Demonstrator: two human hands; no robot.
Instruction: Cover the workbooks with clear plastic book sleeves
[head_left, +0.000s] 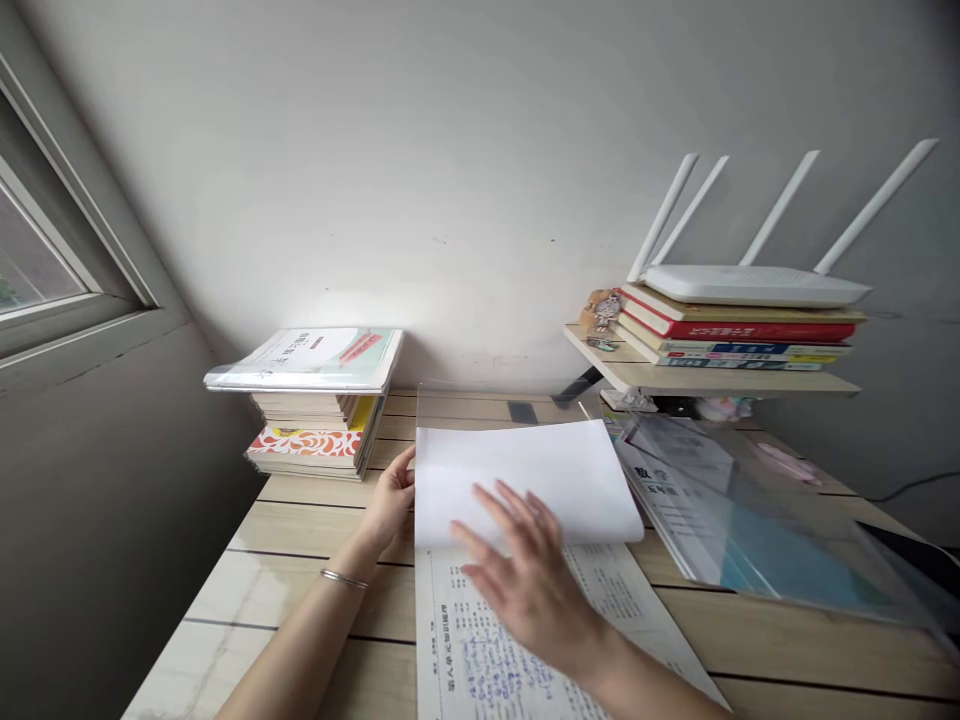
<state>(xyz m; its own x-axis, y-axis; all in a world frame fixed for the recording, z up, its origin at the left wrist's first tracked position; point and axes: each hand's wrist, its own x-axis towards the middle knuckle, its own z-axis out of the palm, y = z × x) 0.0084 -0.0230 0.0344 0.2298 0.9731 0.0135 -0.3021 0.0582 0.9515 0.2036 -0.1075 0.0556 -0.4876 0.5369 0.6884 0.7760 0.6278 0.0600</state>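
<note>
A blank white sheet of paper [517, 465] lies over the upper part of a printed worksheet [480, 660], its lower right corner lifted in a curve. Blue handwriting covers part of the worksheet. A clear plastic cover [469, 405] shows beyond the white sheet's far edge. My left hand [391, 498], a thin silver bangle on its wrist, is closed at the left edge of the sheet and cover; its fingertips are partly hidden. Above the sheet's lower edge and the worksheet, my right hand [521, 575] has its fingers spread, slightly blurred, holding nothing. Whether it touches the paper I cannot tell.
Several books [311, 430] are stacked at the back left. On the right, a plastic-covered book [690, 510] lies on the wooden table [787, 640]. Behind it, a small raised shelf [675, 378] carries books and a white router [757, 283]. A window [67, 260] is at left.
</note>
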